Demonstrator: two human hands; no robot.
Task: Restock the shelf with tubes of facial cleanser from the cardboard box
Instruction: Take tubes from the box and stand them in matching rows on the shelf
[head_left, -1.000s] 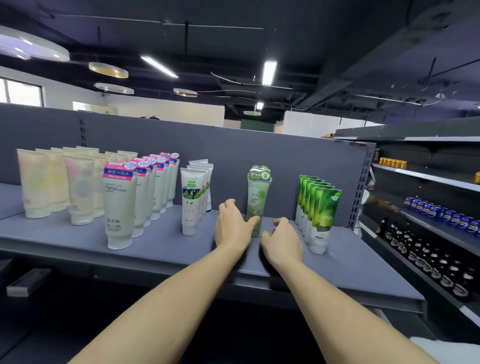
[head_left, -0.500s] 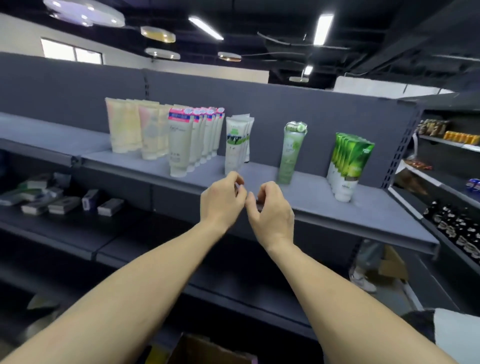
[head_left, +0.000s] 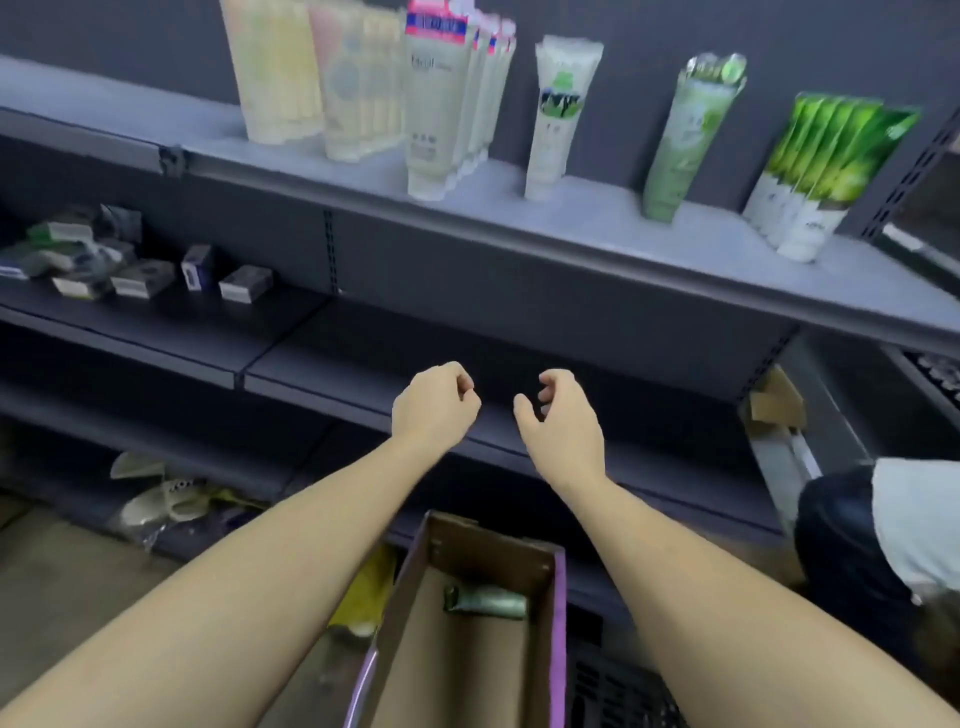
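A lone pale green cleanser tube (head_left: 685, 140) stands upright on the grey top shelf (head_left: 597, 244). Rows of bright green tubes (head_left: 821, 176), a white-and-green tube (head_left: 556, 119), pink-capped tubes (head_left: 441, 104) and cream tubes (head_left: 311, 78) stand beside it. Below, an open cardboard box (head_left: 467, 639) holds one green tube (head_left: 485, 603) lying flat. My left hand (head_left: 434, 408) and my right hand (head_left: 558, 418) hover side by side over the box, in front of the lower shelf. Both have curled fingers and hold nothing.
Small boxed goods (head_left: 140, 270) lie on the middle shelf at left. Plastic-wrapped items (head_left: 166, 499) sit on the bottom shelf. A yellow item (head_left: 369, 592) lies left of the box. A black crate (head_left: 618, 696) is at the lower right, and a cardboard piece (head_left: 774, 400) leans by the upright.
Both hands have let go of the pale green tube on the top shelf and dropped down toward the box. The view has tilted down, bringing the box into sight.
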